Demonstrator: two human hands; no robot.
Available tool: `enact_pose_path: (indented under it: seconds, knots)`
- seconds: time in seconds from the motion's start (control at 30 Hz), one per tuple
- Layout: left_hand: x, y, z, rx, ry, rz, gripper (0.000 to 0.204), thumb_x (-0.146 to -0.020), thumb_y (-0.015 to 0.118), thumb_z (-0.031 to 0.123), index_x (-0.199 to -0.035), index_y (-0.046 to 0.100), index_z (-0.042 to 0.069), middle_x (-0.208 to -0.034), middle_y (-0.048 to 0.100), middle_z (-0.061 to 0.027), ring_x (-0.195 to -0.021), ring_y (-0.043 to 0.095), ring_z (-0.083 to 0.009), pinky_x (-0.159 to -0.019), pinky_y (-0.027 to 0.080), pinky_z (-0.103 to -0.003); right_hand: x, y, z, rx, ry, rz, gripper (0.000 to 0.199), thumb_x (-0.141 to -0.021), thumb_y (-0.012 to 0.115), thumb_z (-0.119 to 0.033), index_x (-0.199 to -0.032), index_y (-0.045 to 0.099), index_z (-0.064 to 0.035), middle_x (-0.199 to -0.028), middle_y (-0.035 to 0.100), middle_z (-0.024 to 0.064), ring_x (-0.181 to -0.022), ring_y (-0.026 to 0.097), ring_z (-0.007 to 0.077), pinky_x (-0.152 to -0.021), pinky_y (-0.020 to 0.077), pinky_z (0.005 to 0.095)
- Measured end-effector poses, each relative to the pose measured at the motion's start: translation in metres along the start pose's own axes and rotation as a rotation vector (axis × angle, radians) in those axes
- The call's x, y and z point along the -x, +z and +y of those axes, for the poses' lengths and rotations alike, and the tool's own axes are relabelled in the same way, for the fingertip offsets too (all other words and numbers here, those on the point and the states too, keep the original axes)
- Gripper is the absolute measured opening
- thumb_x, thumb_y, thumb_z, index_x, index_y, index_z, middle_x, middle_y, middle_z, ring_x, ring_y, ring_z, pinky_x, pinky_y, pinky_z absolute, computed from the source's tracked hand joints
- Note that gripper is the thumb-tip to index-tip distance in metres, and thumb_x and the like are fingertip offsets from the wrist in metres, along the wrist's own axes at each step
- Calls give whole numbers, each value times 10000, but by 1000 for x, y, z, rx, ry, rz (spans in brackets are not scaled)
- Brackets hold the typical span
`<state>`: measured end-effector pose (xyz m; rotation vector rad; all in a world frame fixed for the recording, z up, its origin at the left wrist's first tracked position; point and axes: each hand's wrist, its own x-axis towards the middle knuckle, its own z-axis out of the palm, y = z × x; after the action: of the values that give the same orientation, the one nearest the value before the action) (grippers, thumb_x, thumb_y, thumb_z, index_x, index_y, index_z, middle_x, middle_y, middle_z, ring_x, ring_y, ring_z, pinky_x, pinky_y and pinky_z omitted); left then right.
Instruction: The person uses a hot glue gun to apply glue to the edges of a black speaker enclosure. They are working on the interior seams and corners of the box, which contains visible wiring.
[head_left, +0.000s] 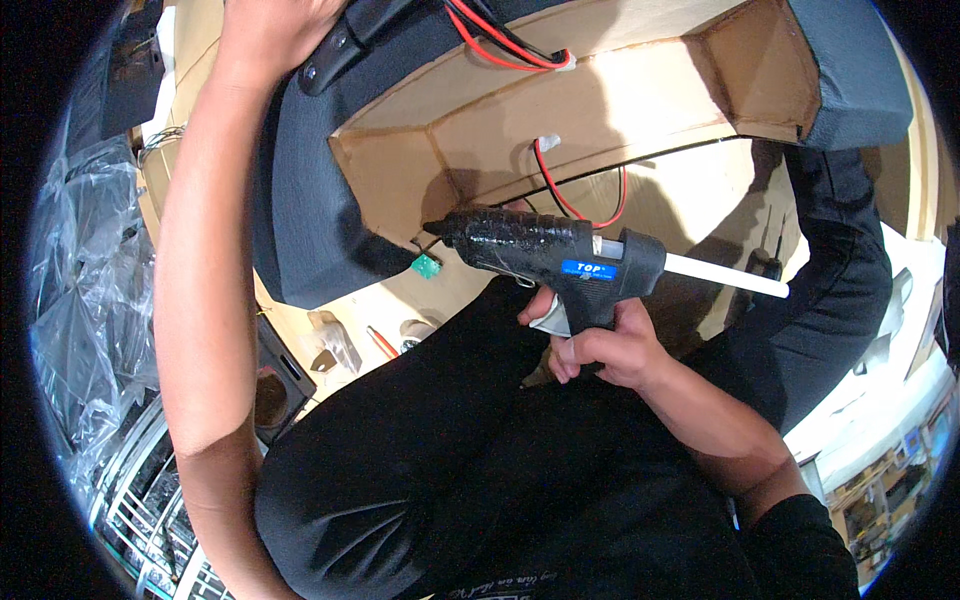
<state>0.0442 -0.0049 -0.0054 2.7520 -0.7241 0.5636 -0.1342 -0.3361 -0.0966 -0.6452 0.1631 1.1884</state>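
Observation:
My right hand [617, 348] is wrapped round the grip of a black hot glue gun [530, 235], fingers at its trigger. A white glue stick [730, 275] sticks out of the gun's rear. The nozzle points left, by the lower left edge of an open wooden or cardboard box [560, 110] covered outside in dark fabric. My left hand [280, 30] is at the top edge, beside a black handle-like part [345, 45] of the box. Its fingers are mostly out of sight, so its hold is unclear. Red and black wires [547, 170] come through the box wall.
A small green circuit board [426, 265] hangs below the nozzle. A red pen-like tool [382, 342] and a clear plastic bag [335, 340] lie beyond my left leg. Plastic sheeting [85, 270] and a white wire rack [150, 500] stand at left. A thin dark tool [767, 255] is at right.

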Motion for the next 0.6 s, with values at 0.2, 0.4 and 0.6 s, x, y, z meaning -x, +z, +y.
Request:
enact_pose_path:
  seconds: [0.2, 0.4, 0.6]
  knots:
    - [-1, 7, -4, 37, 19, -6, 343, -980, 678, 357, -854, 640, 40, -746, 625, -83, -693, 626, -247, -638, 467, -332, 0, 3, -1, -10, -7, 34, 400, -747, 572, 49, -1146, 597, 65, -785, 631, 117, -559, 601, 161, -548, 538, 324]
    - [-5, -8, 10, 153, -115, -93, 307, -954, 715, 318, -880, 648, 28, -780, 620, -97, -726, 609, -244, -671, 472, -338, 11, -5, -15, -75, -145, 29, 459, -691, 579, 48, -1144, 589, 122, -820, 642, 161, -512, 547, 182, -518, 523, 373]
    - [-6, -33, 4, -142, 179, -162, 302, -897, 723, 383, -927, 677, 86, -856, 639, -92, -844, 617, -318, -750, 476, -423, 54, -9, -31, -165, -233, 13, 493, -661, 675, -10, -1128, 561, 100, -1140, 611, 297, -500, 552, 222, -494, 533, 413]
